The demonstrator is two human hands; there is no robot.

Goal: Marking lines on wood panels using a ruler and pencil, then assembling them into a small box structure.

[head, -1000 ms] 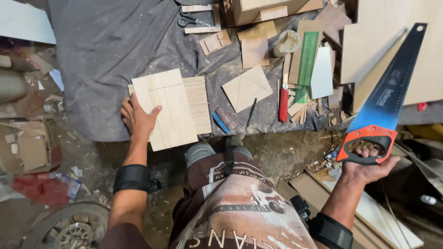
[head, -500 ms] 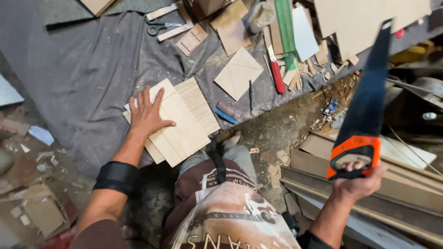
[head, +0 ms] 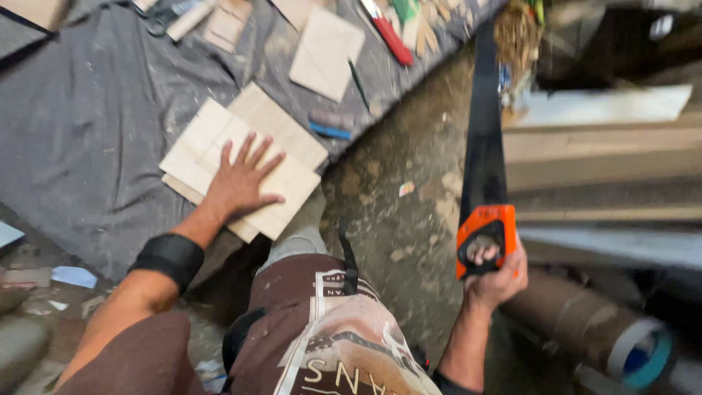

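Observation:
My left hand (head: 240,181) lies flat with fingers spread on a stack of pale plywood sheets (head: 212,135) that rests on a grey cloth (head: 88,124) over the floor. My right hand (head: 496,274) grips the orange handle of a hand saw (head: 482,146), whose black blade points away from me above the dirt floor. A black band sits on my left wrist (head: 170,257).
A smaller square plywood piece (head: 327,53), a red-handled tool (head: 390,33), a blue marker (head: 329,130), scissors (head: 157,16) and wood offcuts lie on the cloth. Long boards (head: 599,157) and a brown roll (head: 578,322) lie at the right.
The view has swung right and closer. My left hand has slid further onto the plywood stack. The saw has come in closer beside my right side, blade still pointing away.

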